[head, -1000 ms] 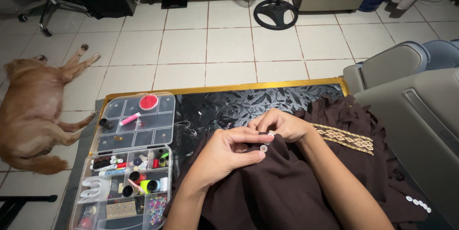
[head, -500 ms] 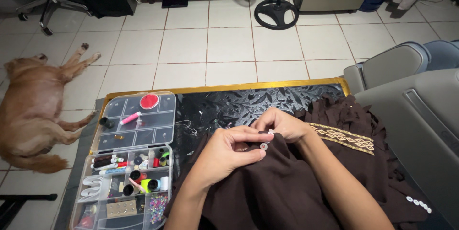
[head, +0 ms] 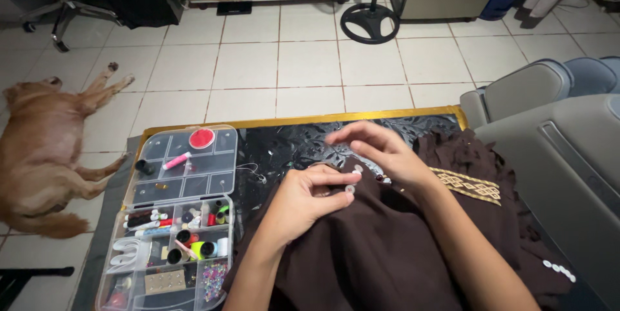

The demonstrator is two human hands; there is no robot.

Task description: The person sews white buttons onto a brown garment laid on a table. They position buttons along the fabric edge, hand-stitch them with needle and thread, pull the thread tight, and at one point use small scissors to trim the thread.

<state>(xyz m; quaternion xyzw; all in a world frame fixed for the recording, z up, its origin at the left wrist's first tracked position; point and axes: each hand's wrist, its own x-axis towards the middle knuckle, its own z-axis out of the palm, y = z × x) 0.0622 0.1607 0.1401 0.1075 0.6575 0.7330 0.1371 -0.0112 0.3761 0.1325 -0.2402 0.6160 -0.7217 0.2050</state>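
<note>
The left hand (head: pixel 303 201) pinches a small white button (head: pixel 351 189) against the brown garment (head: pixel 381 253), steadying it just right of the sewing box (head: pixel 177 214). The right hand (head: pixel 378 149) hovers above, fingers loosely apart, perhaps drawing thread too fine to see.

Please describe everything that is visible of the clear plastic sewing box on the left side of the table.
The sewing box is clear plastic, lies open and flat, its lid folded back toward the floor. The lid half holds a round red pincushion, a pink tube and a small black item in divided compartments. The lower half holds thread spools, white trim and coloured beads. It rests on the dark tabletop, left of the brown garment. Neither hand touches it.
</note>
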